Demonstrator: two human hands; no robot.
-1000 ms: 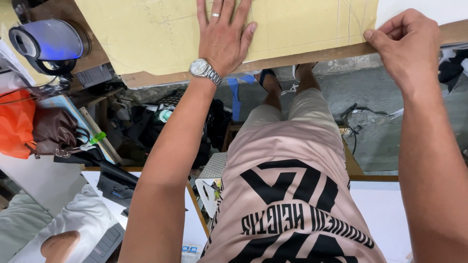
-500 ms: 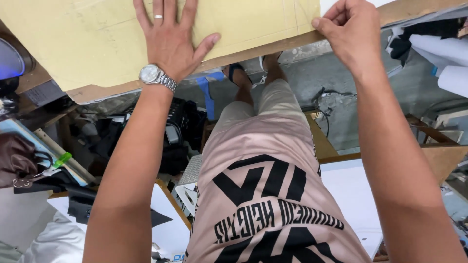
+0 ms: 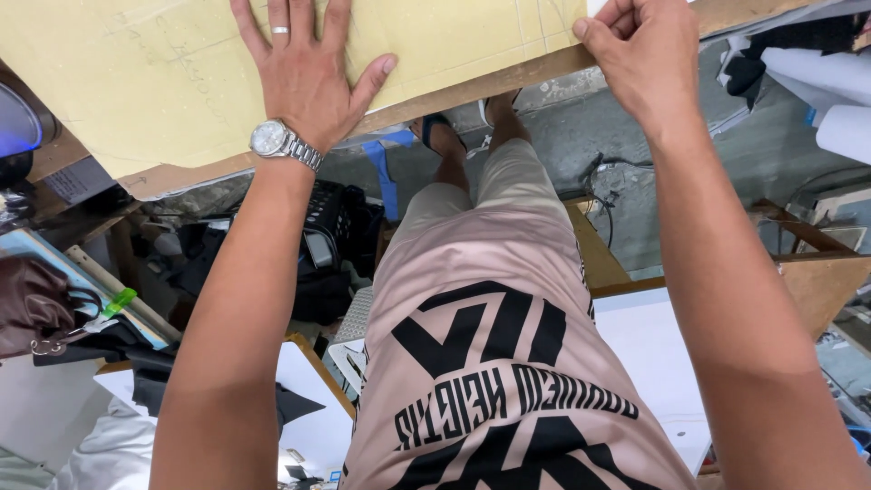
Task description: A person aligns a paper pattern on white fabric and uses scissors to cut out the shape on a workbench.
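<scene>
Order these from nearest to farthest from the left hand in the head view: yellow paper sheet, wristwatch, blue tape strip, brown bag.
1. Yellow paper sheet, under the left hand.
2. Wristwatch, on its wrist.
3. Blue tape strip, below the table edge.
4. Brown bag, far left.

A grey concrete floor lay below, with a black cable trailing across it. The wooden worktop edge crossed the top of the view. A blue stool stood under it beside a black bag. White rolls lay at the right, near a wooden frame. White boards sat lower down. Light was even and bright.
</scene>
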